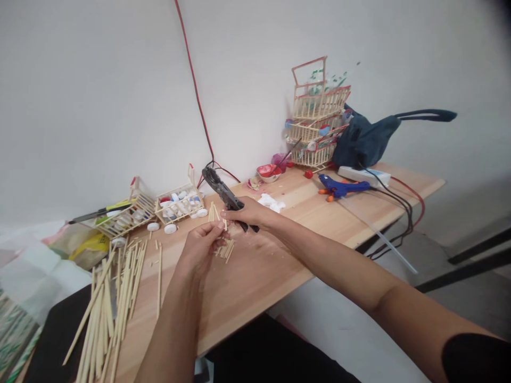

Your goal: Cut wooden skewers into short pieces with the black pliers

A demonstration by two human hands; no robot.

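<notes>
My right hand (250, 210) is closed around a black plier-like hand tool (220, 188), whose head points up and away from me toward the wall. Close beside it, my left hand (203, 239) has its thumb and fingers pinched on a short wooden stick (225, 223), which stands between the two hands. Several cut stick pieces (227, 250) lie on the wooden table (255, 287) just below my fingers. Behind my left hand, more short sticks (211, 211) are grouped together.
Long sticks (107, 314) are piled at left. Two small stick-built carts (179, 205) hold white caps. A red-stained bowl (269, 172), stacked stick baskets (317, 114), a dark blue bag (365, 141), a power strip (365, 176) and a blue glue gun (343, 186) stand at right.
</notes>
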